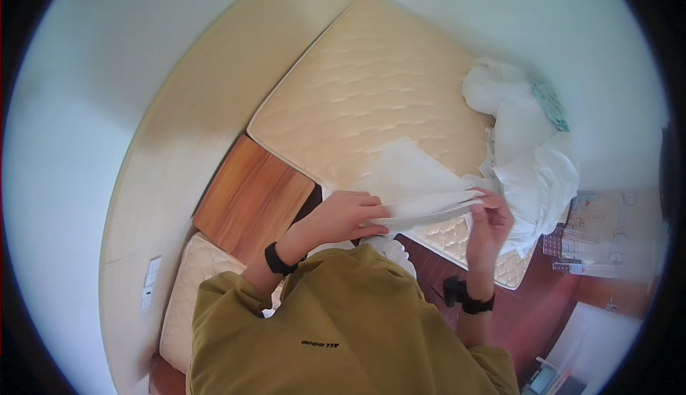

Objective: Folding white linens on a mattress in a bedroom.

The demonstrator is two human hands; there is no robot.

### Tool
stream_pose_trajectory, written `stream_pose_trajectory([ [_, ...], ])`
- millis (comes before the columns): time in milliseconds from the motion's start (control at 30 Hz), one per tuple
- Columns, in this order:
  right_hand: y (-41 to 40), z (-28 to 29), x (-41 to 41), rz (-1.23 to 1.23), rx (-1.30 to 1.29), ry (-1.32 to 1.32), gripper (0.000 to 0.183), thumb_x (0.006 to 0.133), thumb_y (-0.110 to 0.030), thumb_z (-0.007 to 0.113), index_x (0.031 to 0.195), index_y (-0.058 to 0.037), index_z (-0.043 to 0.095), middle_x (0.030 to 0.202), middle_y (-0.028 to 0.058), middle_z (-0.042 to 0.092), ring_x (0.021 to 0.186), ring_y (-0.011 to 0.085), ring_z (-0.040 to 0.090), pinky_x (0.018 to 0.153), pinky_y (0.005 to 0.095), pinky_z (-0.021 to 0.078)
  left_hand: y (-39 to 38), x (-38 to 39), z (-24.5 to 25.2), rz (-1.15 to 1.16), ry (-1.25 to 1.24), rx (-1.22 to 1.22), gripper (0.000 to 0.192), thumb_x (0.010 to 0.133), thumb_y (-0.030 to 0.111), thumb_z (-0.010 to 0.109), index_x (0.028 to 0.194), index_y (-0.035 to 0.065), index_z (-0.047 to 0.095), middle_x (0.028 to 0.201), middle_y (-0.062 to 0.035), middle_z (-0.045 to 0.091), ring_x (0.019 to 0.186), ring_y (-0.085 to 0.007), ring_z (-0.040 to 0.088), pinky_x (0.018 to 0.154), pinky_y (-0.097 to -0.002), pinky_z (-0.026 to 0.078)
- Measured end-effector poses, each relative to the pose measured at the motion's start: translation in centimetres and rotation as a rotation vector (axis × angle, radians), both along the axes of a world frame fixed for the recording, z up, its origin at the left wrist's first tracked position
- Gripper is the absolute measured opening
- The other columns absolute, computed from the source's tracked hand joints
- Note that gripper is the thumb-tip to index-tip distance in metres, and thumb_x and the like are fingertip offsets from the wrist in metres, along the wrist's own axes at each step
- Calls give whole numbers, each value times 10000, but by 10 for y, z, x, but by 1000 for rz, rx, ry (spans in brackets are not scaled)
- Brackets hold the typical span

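My left hand grips one end of a folded edge of a thin white cloth, near my chest. Fingers and thumb of my right hand pinch the same edge farther right, so the fold is stretched between both hands. Part of the cloth lies over the near part of a beige quilted mattress. Just beyond my right hand, a heap of white bedding rests along the mattress's right side. Black bands circle both wrists.
A wooden nightstand top sits left of the mattress, with a second quilted mattress below it. A pale headboard panel runs along the left wall. Patterned bags stand at the right by the reddish floor. Green fabric touches the bedding.
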State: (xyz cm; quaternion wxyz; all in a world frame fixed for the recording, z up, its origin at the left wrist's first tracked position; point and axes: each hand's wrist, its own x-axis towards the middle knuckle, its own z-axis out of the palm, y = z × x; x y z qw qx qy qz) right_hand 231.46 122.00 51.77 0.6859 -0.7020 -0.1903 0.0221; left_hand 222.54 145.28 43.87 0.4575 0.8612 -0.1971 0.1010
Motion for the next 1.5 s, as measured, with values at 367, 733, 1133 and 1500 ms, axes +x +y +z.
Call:
stream_pose_trajectory([
  [367, -61, 46, 41, -148, 36, -273, 135, 851, -53, 595, 805, -33, 470, 1006, 151, 590, 927, 181, 545, 881, 293, 399, -10, -22, -63, -81, 77, 172, 205, 803, 301, 648, 826, 98, 645, 776, -59, 593, 726, -257, 572, 651, -360, 446],
  [733, -163, -36, 116, -373, -169, -27, 145, 849, -110, 638, 759, -71, 531, 677, -41, 477, 663, 51, 441, 623, 192, 352, 7, 63, 26, 349, -136, 302, 179, 729, 218, 696, 687, 78, 592, 651, -52, 538, 674, -252, 543, 591, -368, 421],
  [1133, -185, -87, 209, -404, -55, 201, 189, 863, -123, 615, 769, -53, 467, 687, 35, 551, 605, 129, 626, 476, 205, 431, -18, 205, 57, 335, -80, 883, 252, 806, 319, 608, 717, 84, 628, 725, -66, 617, 716, -259, 591, 654, -377, 449],
  [1500, -163, -10, 288, -286, 153, -12, 114, 887, -73, 569, 957, -43, 485, 841, 94, 626, 789, 185, 659, 686, 247, 516, 17, 308, 124, 608, -396, 473, 92, 786, 126, 617, 837, 65, 662, 986, -34, 649, 776, -264, 625, 671, -362, 500],
])
